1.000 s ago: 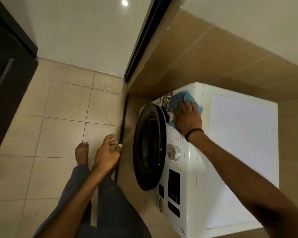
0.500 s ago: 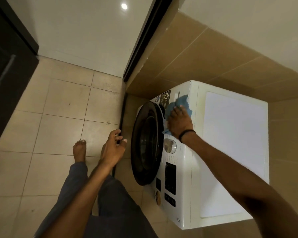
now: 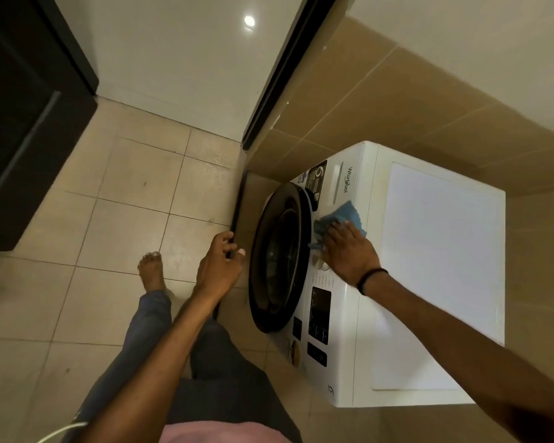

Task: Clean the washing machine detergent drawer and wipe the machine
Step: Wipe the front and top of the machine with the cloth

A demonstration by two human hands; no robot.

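Fingers (image 3: 333,232) of the right hand (image 3: 349,251) lie nearly straight and spread, pressing a blue cloth (image 3: 346,215) flat against the front panel of the washing machine (image 3: 442,266), a hold that suits wiping because it puts the most cloth on the surface. The cloth sits just above the round dial (image 3: 320,264) and just below the detergent drawer (image 3: 339,183), which is pushed in flush with the panel. Whether its inside has been cleaned cannot be told. The left hand (image 3: 219,266) hangs in front of the round door (image 3: 279,257) with its fingers loosely curled and holding nothing; it touches neither door nor machine, and is judged idle. The door is closed. The person stands barefoot on the tiled floor (image 3: 125,193), one foot (image 3: 151,270) in view. Legible writing: "Whirlpool" on the drawer front. A dark sticker (image 3: 315,180) beside the drawer bears a large numeral, apparently a 6; its small print, and the markings by the dark display (image 3: 320,310), are too small to read.
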